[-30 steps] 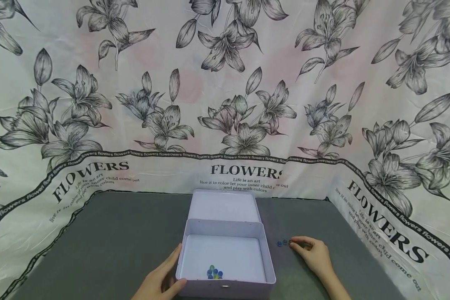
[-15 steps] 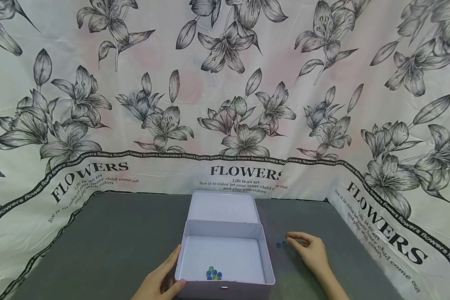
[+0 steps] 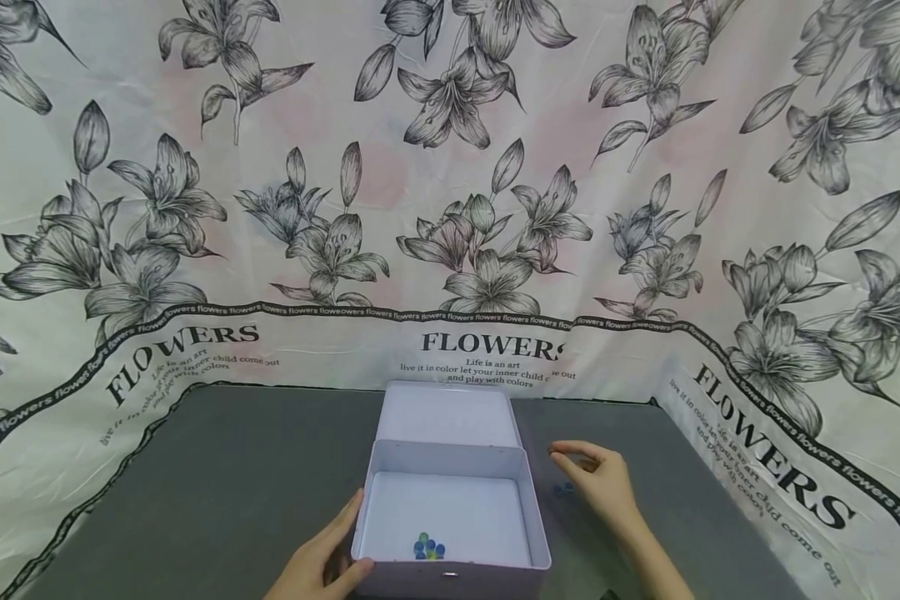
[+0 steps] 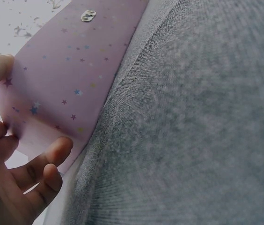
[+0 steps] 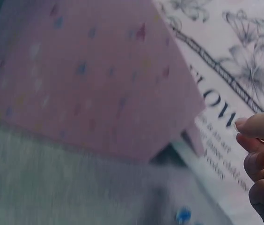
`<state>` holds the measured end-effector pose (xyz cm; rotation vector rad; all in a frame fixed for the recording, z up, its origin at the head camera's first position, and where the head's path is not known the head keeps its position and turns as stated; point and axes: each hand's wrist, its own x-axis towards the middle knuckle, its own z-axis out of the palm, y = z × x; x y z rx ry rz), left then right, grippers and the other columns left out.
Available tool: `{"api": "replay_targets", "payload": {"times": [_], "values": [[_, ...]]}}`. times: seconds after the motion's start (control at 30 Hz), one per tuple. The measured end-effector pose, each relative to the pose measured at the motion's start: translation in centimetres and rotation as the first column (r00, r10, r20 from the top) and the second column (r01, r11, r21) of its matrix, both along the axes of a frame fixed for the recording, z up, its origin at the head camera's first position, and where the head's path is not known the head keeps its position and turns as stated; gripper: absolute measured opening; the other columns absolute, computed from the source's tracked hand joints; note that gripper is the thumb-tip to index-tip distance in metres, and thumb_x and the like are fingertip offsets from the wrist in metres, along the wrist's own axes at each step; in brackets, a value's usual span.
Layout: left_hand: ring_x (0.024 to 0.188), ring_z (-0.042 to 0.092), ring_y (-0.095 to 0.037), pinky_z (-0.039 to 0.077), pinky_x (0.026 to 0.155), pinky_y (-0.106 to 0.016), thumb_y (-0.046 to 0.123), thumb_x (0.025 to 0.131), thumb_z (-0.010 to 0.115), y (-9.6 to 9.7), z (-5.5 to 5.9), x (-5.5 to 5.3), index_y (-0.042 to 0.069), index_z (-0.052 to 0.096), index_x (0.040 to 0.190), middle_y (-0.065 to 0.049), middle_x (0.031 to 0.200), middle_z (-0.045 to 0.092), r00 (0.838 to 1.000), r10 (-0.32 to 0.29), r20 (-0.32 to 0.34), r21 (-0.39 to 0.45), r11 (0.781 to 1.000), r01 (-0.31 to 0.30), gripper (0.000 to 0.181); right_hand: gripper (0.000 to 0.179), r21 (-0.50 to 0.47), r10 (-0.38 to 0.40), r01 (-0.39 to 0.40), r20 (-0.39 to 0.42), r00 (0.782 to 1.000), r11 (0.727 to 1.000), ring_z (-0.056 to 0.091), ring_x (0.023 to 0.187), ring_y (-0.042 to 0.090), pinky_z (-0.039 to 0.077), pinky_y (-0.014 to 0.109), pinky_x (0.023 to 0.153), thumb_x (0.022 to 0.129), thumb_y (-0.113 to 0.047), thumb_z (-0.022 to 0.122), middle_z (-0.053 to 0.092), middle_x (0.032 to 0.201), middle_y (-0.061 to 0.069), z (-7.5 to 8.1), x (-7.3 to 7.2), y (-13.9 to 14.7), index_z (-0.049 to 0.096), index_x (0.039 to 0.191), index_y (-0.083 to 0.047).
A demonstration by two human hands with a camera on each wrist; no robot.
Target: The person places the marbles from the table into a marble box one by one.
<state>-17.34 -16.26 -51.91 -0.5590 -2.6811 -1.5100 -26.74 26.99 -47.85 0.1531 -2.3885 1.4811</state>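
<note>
An open lilac tin box (image 3: 450, 577) with a star print stands on the table, its lid (image 3: 447, 412) tipped back. Several blue and green marbles (image 3: 430, 547) lie inside by the front wall. My left hand (image 3: 321, 554) holds the box's front left corner, thumb at the front rim and fingers along the side. Right of the box, my right hand (image 3: 596, 479) is raised with thumb and forefinger pinched on a small dark marble, mostly hidden by the fingertips. Below that hand are blue marbles (image 3: 562, 490) on the table; one blue marble (image 5: 183, 215) shows in the right wrist view.
A dark grey cloth (image 3: 270, 475) covers the table. Behind it and along both sides hangs a white curtain (image 3: 487, 242) with printed lilies and "FLOWERS" lettering. The box's small metal catch (image 4: 88, 16) faces the front.
My right hand has lifted from beside the loose marbles and moved left toward the box with its pinched marble. The left hand and the box stay put.
</note>
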Motion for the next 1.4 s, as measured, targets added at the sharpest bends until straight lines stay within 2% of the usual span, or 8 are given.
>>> {"api": "replay_targets", "payload": {"times": [0.07, 0.13, 0.33, 0.5, 0.63, 0.73, 1.03, 1.4], "values": [[0.061, 0.043, 0.001, 0.044, 0.056, -0.021, 0.032, 0.100, 0.074, 0.0, 0.1, 0.0, 0.007, 0.033, 0.166, -0.023, 0.166, 0.037, 1.000, 0.000, 0.005, -0.001, 1.000, 0.000, 0.081, 0.023, -0.007, 0.018, -0.018, -0.021, 1.000, 1.000, 0.077, 0.080, 0.020, 0.049, 0.023, 0.060, 0.095, -0.018, 0.082, 0.080, 0.109, 0.013, 0.7, 0.0, -1.0, 0.081, 0.113, -0.003], [0.060, 0.041, 0.001, 0.044, 0.055, -0.021, 0.032, 0.101, 0.074, 0.1, 0.2, 0.0, 0.009, 0.032, 0.167, -0.022, 0.167, 0.035, 1.000, 0.001, 0.014, -0.002, 1.000, -0.001, 0.081, 0.023, -0.011, 0.034, -0.035, -0.039, 0.999, 0.999, 0.078, 0.083, 0.021, 0.050, 0.023, 0.064, 0.096, -0.017, 0.081, 0.080, 0.110, 0.014, 1.2, -0.1, -1.9, 0.081, 0.114, -0.003], [0.057, 0.036, 0.001, 0.043, 0.053, -0.021, 0.034, 0.101, 0.073, 0.3, 0.6, 0.0, 0.011, 0.030, 0.168, -0.020, 0.170, 0.031, 0.999, 0.005, 0.045, -0.008, 1.000, -0.005, 0.082, 0.017, -0.050, 0.080, -0.084, -0.081, 0.994, 0.995, 0.058, 0.059, 0.007, 0.036, 0.022, 0.050, 0.095, -0.013, 0.081, 0.080, 0.107, 0.015, 2.5, -0.4, -4.7, 0.082, 0.110, -0.004], [0.057, 0.037, 0.001, 0.042, 0.053, -0.021, 0.036, 0.101, 0.072, 0.4, 0.9, -0.1, 0.010, 0.030, 0.168, -0.022, 0.169, 0.032, 0.998, 0.003, 0.064, -0.011, 1.000, -0.002, 0.083, 0.015, -0.080, 0.144, -0.155, -0.130, 0.981, 0.985, 0.061, 0.061, 0.007, 0.043, 0.021, 0.056, 0.095, -0.011, 0.081, 0.080, 0.104, 0.017, 2.8, -0.9, -6.8, 0.082, 0.108, -0.005], [0.057, 0.039, 0.000, 0.042, 0.052, -0.022, 0.038, 0.102, 0.072, 0.3, 1.1, -0.1, 0.007, 0.030, 0.167, -0.025, 0.168, 0.032, 0.997, -0.005, 0.078, -0.005, 1.000, 0.005, 0.083, 0.015, -0.101, 0.203, -0.219, -0.152, 0.967, 0.970, 0.053, 0.055, 0.006, 0.040, 0.020, 0.054, 0.094, -0.010, 0.082, 0.081, 0.103, 0.016, 3.1, -1.4, -8.5, 0.083, 0.108, -0.005], [0.057, 0.039, 0.000, 0.042, 0.052, -0.022, 0.038, 0.102, 0.072, 0.2, 1.0, 0.0, 0.008, 0.029, 0.168, -0.024, 0.169, 0.031, 0.997, -0.002, 0.074, -0.014, 1.000, 0.003, 0.084, 0.015, -0.105, 0.234, -0.248, -0.133, 0.963, 0.963, 0.046, 0.053, 0.005, 0.034, 0.020, 0.052, 0.094, -0.013, 0.082, 0.081, 0.104, 0.015, 3.6, -1.5, -10.0, 0.083, 0.108, -0.006], [0.059, 0.040, 0.000, 0.042, 0.053, -0.022, 0.037, 0.102, 0.072, 0.2, 0.8, 0.1, 0.008, 0.030, 0.167, -0.023, 0.169, 0.033, 0.998, 0.002, 0.067, -0.023, 1.000, 0.000, 0.083, 0.014, -0.052, 0.283, -0.289, -0.101, 0.954, 0.956, 0.050, 0.055, 0.006, 0.033, 0.021, 0.051, 0.095, -0.019, 0.082, 0.082, 0.103, 0.005, 4.5, -1.7, -13.7, 0.084, 0.107, -0.012], [0.058, 0.039, 0.000, 0.042, 0.053, -0.022, 0.036, 0.102, 0.071, 0.2, 0.8, 0.2, 0.009, 0.029, 0.168, -0.023, 0.169, 0.032, 0.998, 0.003, 0.066, -0.029, 1.000, -0.001, 0.083, 0.013, 0.055, 0.327, -0.325, -0.034, 0.944, 0.944, 0.045, 0.051, 0.003, 0.033, 0.021, 0.047, 0.094, -0.023, 0.083, 0.081, 0.098, -0.001, 3.5, -1.8, -14.8, 0.084, 0.105, -0.017]]}}
